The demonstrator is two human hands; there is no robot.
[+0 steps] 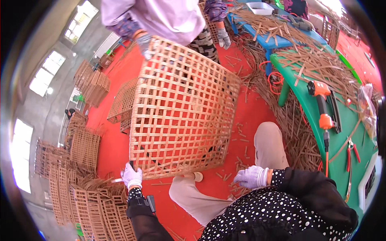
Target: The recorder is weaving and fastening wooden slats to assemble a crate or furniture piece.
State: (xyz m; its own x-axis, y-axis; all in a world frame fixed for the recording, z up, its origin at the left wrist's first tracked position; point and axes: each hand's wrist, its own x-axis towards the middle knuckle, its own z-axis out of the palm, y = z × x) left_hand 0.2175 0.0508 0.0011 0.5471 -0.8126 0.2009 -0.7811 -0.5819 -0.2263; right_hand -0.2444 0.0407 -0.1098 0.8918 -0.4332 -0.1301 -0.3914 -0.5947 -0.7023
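Note:
A large woven rattan basket (181, 108) with an open lattice stands tilted in front of me. My left hand (132, 176), in a whitish glove, is closed at its lower left corner. A thin white stick (117, 180) pokes out beside that hand. The basket's upper left corner is in the gloved hand (145, 45) of a person across from me. Above my thigh, my right hand (252, 177), also gloved, has its fingers curled; the palm side is hidden. The other person's second gloved hand (224, 38) hangs beyond the basket.
At right, a green table (299, 82) bears an orange-black nail gun (321, 104), red-handled pliers (352, 154) and rattan strips. Behind it stands a blue table (265, 38). Scraps and an orange hose (275, 82) lie on the red floor. Stacked woven baskets (86, 146) stand at left.

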